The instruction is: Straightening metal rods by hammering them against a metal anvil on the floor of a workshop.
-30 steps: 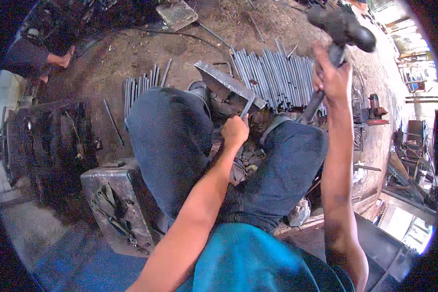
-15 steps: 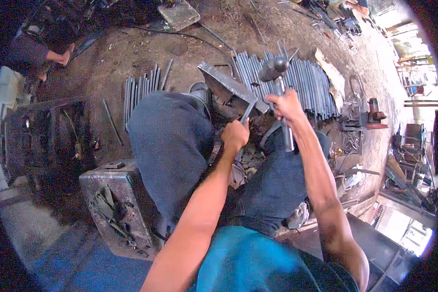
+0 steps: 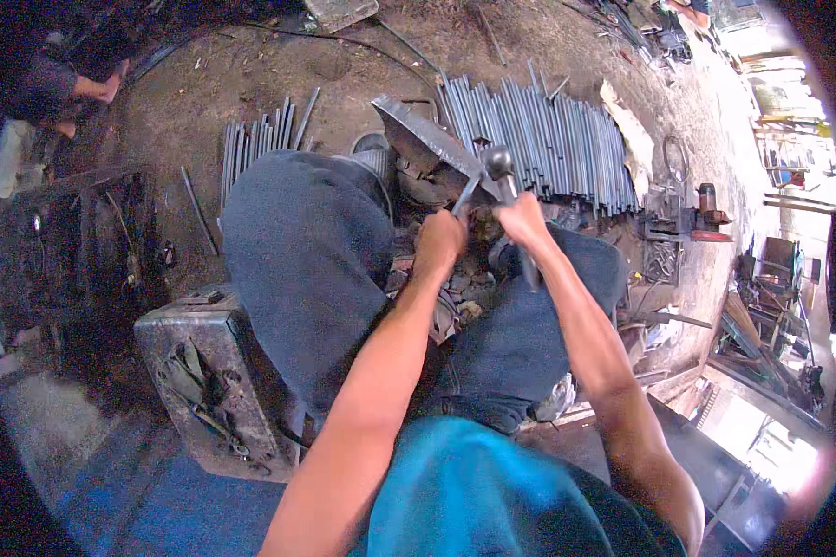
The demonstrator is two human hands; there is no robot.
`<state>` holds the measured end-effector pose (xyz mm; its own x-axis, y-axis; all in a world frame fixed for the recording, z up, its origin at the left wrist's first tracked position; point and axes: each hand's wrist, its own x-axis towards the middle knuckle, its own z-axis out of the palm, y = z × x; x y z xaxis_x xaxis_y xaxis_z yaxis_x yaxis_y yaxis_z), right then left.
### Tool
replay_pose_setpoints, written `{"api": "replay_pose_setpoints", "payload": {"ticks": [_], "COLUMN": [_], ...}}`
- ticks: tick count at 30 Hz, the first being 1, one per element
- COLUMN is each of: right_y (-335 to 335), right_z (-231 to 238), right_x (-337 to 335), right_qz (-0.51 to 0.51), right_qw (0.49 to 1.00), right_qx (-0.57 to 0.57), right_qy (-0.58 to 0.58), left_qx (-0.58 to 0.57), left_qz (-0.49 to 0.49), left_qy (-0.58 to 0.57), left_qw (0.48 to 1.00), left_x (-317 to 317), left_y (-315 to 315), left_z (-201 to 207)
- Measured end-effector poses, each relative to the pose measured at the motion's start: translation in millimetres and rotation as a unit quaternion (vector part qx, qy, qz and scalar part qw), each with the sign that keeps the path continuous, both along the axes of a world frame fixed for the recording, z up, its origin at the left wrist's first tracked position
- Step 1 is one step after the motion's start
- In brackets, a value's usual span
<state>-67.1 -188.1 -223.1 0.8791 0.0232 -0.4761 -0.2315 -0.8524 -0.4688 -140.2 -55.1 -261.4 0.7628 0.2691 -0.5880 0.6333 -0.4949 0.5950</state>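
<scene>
Between my knees lies a long slanting steel block [image 3: 432, 137], like an anvil, with a bright worn top edge. My left hand [image 3: 441, 243] is closed round a short grey metal rod [image 3: 467, 195], whose far end is at the block's right end. In my right hand [image 3: 522, 221] is a ball-peen hammer [image 3: 499, 163], gripped by its metal handle. The hammer head is down close to the rod's end; whether the two touch I cannot tell. Past the block, many similar rods [image 3: 539, 139] lie side by side in a wide row.
A smaller group of rods [image 3: 262, 144] lies beyond my left knee. A scuffed metal box [image 3: 214, 371] with tools on it stands at my left. To the right is a red-based machine [image 3: 706, 227]. Another person's arm [image 3: 93, 90] shows at the far left.
The hammer has come down and to the left, from raised above the block to close by the rod's end. My left hand still holds the rod. The whole view has shifted slightly.
</scene>
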Motion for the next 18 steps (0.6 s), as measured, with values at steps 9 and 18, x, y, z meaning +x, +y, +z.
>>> {"api": "replay_pose_setpoints", "payload": {"ticks": [9, 18], "right_y": [12.5, 35.4], "right_z": [144.3, 149.4], "right_x": [39.2, 16.4], "right_qz": [0.001, -0.080], "right_qw": [0.962, 0.842], "right_qx": [0.254, 0.469], "right_qy": [-0.100, -0.255], "left_qx": [0.013, 0.032], "left_qz": [0.010, 0.018], "left_qy": [0.003, 0.004], "left_qw": [1.000, 0.999], "left_x": [-13.7, -9.9], "left_y": [3.4, 7.1], "left_z": [-12.0, 3.6]}}
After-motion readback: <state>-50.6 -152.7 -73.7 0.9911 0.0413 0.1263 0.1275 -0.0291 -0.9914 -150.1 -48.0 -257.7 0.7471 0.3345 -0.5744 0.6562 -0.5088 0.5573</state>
